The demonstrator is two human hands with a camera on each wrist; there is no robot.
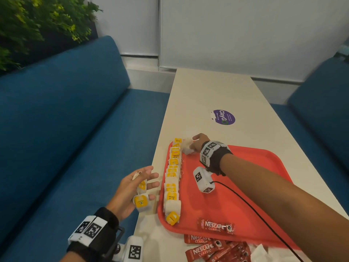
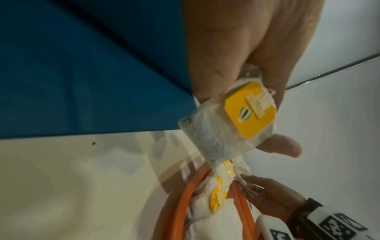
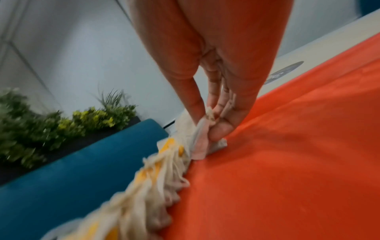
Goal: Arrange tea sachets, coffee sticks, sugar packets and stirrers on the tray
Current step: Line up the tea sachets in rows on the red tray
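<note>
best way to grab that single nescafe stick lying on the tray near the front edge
Pinch the Nescafe stick across its narrow width near the middle, coming straight down from above. It lies flat on the red tray, long and thin, running left to right, so a top-down grip on its two long edges seems easiest. The right hand is busy pinching a tea sachet; free it first.

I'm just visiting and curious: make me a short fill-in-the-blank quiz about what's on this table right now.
1. The tea bags lie in a row along the tray's ____ edge.
2. The tray is coloured ____.
3. The right hand pinches a tea bag at the row's ____ end.
4. The sticks read ____.

Missing words: left; red; far; Nescafe Classic
</note>
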